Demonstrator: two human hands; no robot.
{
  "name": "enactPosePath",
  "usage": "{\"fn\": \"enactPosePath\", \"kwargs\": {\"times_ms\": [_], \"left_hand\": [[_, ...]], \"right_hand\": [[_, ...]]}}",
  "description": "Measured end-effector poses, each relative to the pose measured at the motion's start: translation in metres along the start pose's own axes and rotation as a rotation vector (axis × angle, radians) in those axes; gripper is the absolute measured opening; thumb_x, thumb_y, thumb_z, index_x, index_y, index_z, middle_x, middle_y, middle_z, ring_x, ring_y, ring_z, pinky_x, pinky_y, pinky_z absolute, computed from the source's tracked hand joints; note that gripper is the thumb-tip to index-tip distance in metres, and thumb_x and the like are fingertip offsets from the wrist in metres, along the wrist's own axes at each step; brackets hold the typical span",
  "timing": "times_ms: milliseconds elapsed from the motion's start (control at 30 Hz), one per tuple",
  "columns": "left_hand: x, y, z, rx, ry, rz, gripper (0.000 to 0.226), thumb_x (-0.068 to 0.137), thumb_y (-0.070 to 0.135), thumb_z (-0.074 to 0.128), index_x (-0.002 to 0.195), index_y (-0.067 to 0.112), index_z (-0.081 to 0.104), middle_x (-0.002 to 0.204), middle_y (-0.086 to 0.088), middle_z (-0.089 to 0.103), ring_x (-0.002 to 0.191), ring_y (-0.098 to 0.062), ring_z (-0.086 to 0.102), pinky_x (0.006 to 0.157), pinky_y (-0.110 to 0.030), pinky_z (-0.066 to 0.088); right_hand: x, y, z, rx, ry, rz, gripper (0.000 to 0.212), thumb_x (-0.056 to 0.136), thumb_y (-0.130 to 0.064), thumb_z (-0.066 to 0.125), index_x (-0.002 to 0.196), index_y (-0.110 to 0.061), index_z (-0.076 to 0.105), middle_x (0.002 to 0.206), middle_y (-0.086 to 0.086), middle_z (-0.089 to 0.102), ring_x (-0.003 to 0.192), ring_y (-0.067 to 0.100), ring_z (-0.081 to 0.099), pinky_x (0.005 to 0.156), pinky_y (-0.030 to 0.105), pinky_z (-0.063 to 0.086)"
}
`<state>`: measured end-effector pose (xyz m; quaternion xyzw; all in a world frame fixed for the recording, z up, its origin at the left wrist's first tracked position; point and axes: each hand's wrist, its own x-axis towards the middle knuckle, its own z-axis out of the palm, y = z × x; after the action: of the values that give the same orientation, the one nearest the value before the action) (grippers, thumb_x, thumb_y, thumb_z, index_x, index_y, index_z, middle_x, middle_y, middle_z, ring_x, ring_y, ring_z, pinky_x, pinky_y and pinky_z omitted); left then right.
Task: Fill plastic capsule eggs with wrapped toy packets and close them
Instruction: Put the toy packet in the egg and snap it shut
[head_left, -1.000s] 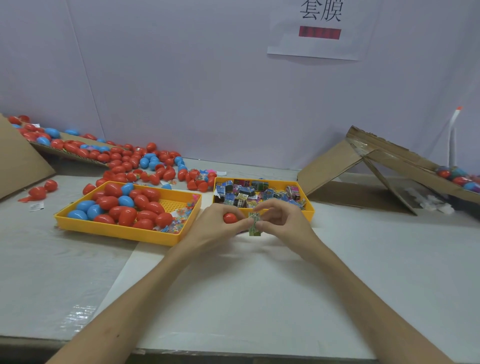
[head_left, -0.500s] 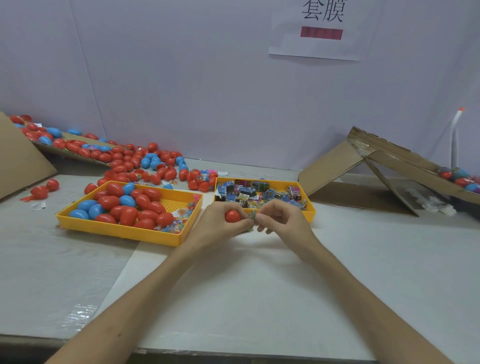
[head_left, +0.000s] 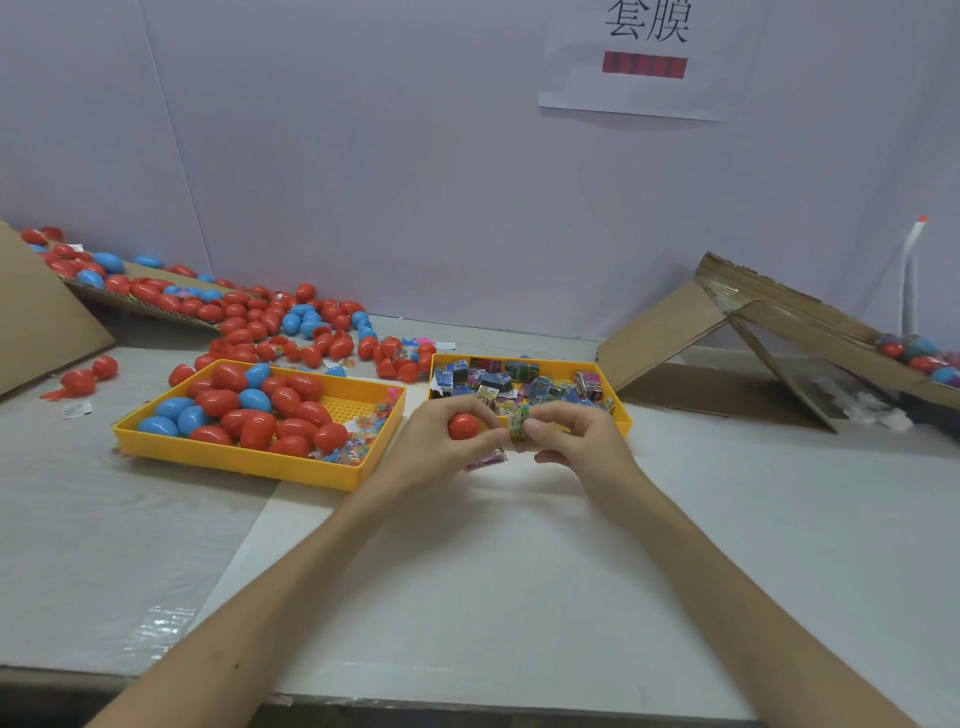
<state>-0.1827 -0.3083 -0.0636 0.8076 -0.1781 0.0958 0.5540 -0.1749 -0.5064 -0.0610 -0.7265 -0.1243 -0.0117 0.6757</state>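
My left hand (head_left: 436, 441) grips a red capsule egg (head_left: 462, 425) in its curled fingers, just in front of the packet tray. My right hand (head_left: 576, 439) pinches a small green-and-yellow wrapped toy packet (head_left: 518, 421) right beside the egg, and the left fingertips touch it too. A pink packet (head_left: 485, 460) shows under the left hand. The yellow tray (head_left: 621, 415) behind the hands holds several wrapped packets. Another yellow tray (head_left: 249, 460) to the left holds several red and blue eggs.
Loose red and blue eggs (head_left: 270, 317) spill from a cardboard ramp at the back left. A folded cardboard ramp (head_left: 727, 322) stands at the right with eggs (head_left: 919, 356) at its far end. A white wall with a paper sign (head_left: 644, 57) closes the back.
The packet hung long between my hands a second ago; it is now bunched short and held tight against the egg. Both hands stayed in place.
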Motion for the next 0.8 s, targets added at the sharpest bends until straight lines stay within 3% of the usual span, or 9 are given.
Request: {"fn": "enactPosePath", "kwargs": {"times_ms": [233,433,533,667,800], "left_hand": [[-0.0030,0.0027,0.0046,-0.060,-0.034,-0.015,0.005,0.089,0.012,0.077,0.092,0.010,0.072,0.089,-0.001,0.066,0.074,0.007,0.066,0.059,-0.009,0.050],[-0.0009,0.0017,0.0015,-0.044,-0.027,-0.062,0.008,0.089,0.020,0.078,0.093,0.013,0.075,0.093,-0.003,0.070,0.074,0.003,0.065,0.059,-0.014,0.051],[-0.0013,0.0023,0.0019,-0.027,-0.025,-0.071,0.010,0.089,0.022,0.077,0.090,0.012,0.075,0.093,-0.006,0.070,0.074,0.003,0.065,0.059,-0.014,0.051],[-0.0010,0.0014,0.0023,-0.044,-0.026,-0.089,0.011,0.089,0.021,0.077,0.090,0.011,0.075,0.094,-0.006,0.070,0.075,0.001,0.065,0.059,-0.014,0.051],[0.0004,-0.0013,0.0013,-0.029,0.044,-0.089,0.009,0.088,0.024,0.078,0.084,0.017,0.075,0.089,-0.003,0.071,0.074,-0.008,0.065,0.060,-0.019,0.053]], "right_hand": [[-0.0017,-0.0005,0.0013,-0.052,-0.029,-0.043,0.014,0.088,-0.007,0.073,0.090,-0.021,0.076,0.078,-0.008,0.075,0.075,0.004,0.066,0.069,0.020,0.053],[-0.0015,0.0001,0.0007,-0.030,-0.027,-0.052,0.016,0.088,-0.005,0.073,0.094,-0.020,0.076,0.082,-0.007,0.077,0.077,0.003,0.068,0.070,0.019,0.050],[-0.0020,0.0001,0.0002,-0.023,-0.034,-0.089,0.017,0.088,-0.004,0.073,0.100,-0.016,0.076,0.090,0.002,0.078,0.085,0.012,0.073,0.074,0.020,0.053],[0.0000,0.0010,-0.0005,0.008,0.020,-0.119,0.016,0.086,0.000,0.074,0.094,-0.014,0.075,0.091,0.009,0.078,0.090,0.024,0.075,0.082,0.032,0.059],[0.0006,-0.0006,-0.0015,0.058,0.070,-0.138,0.017,0.084,0.000,0.076,0.090,-0.016,0.075,0.087,0.004,0.078,0.084,0.017,0.074,0.075,0.023,0.056]]}}
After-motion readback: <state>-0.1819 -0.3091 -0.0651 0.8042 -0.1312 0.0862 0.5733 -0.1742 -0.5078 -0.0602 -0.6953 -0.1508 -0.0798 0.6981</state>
